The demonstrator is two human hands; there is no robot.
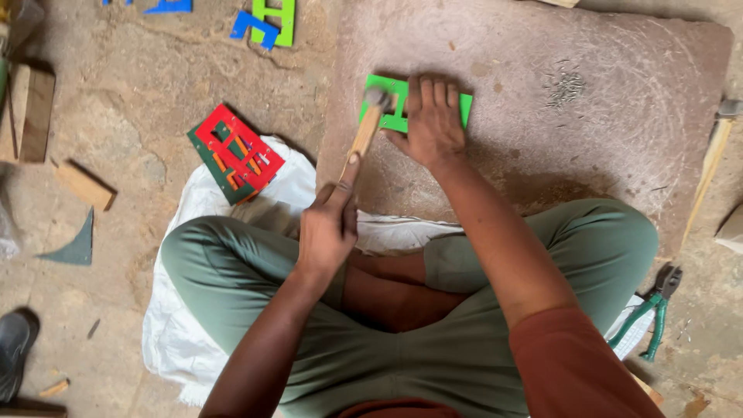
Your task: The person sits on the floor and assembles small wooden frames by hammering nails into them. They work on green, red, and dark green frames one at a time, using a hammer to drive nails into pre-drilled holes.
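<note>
On the stone slab (619,101) in front of the seated person lies a green cut-out panel (396,108), flat, near the slab's left part. The right hand (433,120) is spread open over it, palm down, fingers pressing the panel to the stone and covering its middle. The left hand (329,228) is closed tight round the wooden handle of a small hammer (370,116), whose metal head sits right at the panel's upper left corner, touching or all but touching it; whether a nail stands under the head cannot be told. The step in hand looks like hammering at that corner while the other hand steadies the piece. The next blow seems to call for a short, square stroke that lands clear of the thumb lying just beside the hammer head, with the panel kept from shifting. Farther right on the slab a small heap of nails (563,87) lies well apart from the panel. Off the slab to the left, a red panel stacked on a dark green one (236,151) rests at the edge of a white sack (182,325) spread under the person's crossed legs. Green-handled pliers (654,306) lie on the ground by the right knee, and more green and blue cut-outs (267,22) lie at the top edge.
</note>
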